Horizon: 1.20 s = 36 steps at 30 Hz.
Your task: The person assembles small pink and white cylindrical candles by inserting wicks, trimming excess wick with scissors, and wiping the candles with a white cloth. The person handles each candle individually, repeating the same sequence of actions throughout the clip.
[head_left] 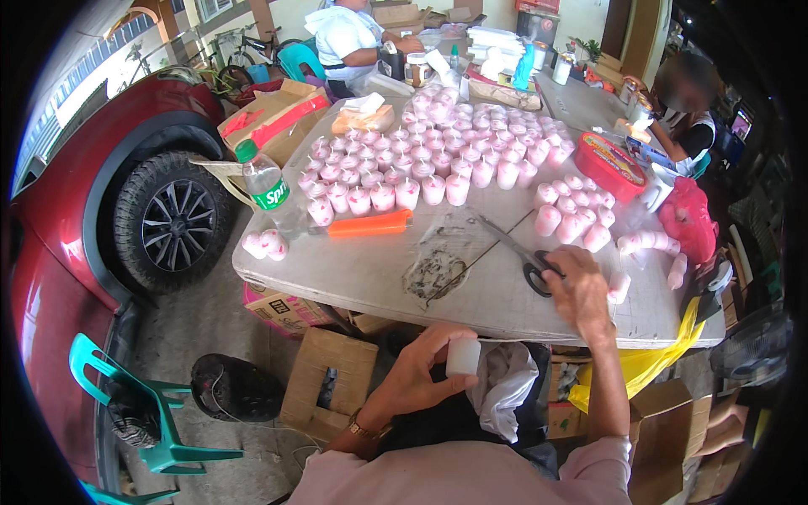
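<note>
My left hand (pixel 431 370) is in front of the table's near edge, its fingers and thumb closed around a small white cylinder (pixel 463 357) that looks like a candle. Over the tabletop, my right hand (pixel 579 290) has its fingers at the black handles of a pair of scissors (pixel 534 268). The scissor blades point away and to the left, close to the table surface. Beside my right wrist lies a small pink-and-white candle (pixel 619 289). Many pink-and-white candles with wicks (pixel 406 194) stand in rows across the table, and a smaller group (pixel 569 217) stands beyond my right hand.
The grey table (pixel 353 282) carries an orange-handled tool (pixel 369 224), a green-capped bottle (pixel 268 192), a red tub (pixel 609 167) and a pink bag (pixel 687 220). A yellow bag (pixel 644 370) hangs at the near right. Two people sit at the far side. A red car (pixel 76 244) stands left.
</note>
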{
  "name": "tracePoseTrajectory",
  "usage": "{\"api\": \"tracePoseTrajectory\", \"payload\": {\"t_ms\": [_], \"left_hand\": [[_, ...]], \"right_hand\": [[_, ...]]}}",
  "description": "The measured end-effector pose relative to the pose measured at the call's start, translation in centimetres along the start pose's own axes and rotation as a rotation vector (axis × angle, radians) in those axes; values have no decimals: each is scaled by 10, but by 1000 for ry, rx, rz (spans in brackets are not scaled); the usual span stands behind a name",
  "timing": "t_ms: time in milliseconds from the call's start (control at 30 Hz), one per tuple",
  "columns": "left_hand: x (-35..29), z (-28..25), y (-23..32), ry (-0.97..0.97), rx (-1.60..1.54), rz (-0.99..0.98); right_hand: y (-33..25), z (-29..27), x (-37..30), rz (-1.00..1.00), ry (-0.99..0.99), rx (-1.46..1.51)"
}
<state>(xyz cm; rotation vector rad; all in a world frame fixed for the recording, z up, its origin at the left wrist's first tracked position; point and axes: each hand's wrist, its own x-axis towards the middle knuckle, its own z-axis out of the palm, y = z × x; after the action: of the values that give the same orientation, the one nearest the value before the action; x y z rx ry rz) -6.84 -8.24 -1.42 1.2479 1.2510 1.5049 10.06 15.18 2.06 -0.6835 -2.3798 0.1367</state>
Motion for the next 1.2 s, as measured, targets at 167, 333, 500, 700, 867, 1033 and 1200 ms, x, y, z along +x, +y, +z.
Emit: {"api": "tracePoseTrajectory", "payload": {"t_ms": [167,333,500,700,867,1033,1200], "left_hand": [[-14,-2,-2,-295,-367,-256],[-7,13,-8,-452,-525,-254],[6,17,4,-452,-560,-246],[29,14,28,-274,-332,-139],[37,22,33,-324,-256,-117],[44,26,34,-291,-252,-68],[62,25,43,-279,-270,-6]], "right_hand": [[-18,3,5,-39,-195,-266],[-27,-6,0,89,-371,-389],[-26,-17,3,-36,-529,-623],[-30,-26,-14,-114,-499,-518],[-29,-25,-21,-253,-504,-557],[-12,-36,-23,-145,-268,-225],[10,-78,-49,439,119,112]]}}
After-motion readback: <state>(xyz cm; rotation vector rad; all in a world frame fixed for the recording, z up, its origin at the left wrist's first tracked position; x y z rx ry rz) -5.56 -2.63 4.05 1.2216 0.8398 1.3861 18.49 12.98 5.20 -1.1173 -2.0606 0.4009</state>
